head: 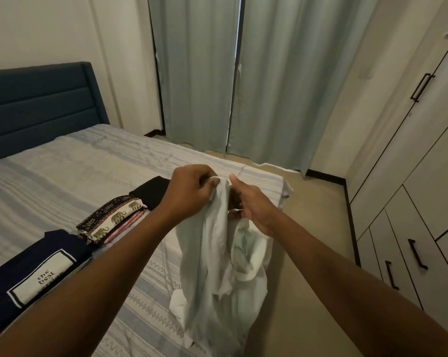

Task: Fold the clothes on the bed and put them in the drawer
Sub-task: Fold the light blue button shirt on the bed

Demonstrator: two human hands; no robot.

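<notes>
Pale-green garment point(217, 266), unfolded: top edge pinched by left hand point(189, 191) and gripped by right hand point(254, 207), hanging at the bed's point(63, 163) near edge, apparently to straighten before folding.

A bed point(63, 163) with a pale striped cover and a dark blue padded headboard point(37, 104) stands against a cream wall point(50, 29). Beyond the bed hang closed grey-green curtains point(282, 86), a slit of daylight between them. Right of the bed, across the beige floor point(308, 215), stands a cream wardrobe point(411, 176) with black handles point(421, 87).

Bare forearms point(109, 269). Left hand point(189, 191) bare; right hand point(255, 206) wears small ring.
</notes>
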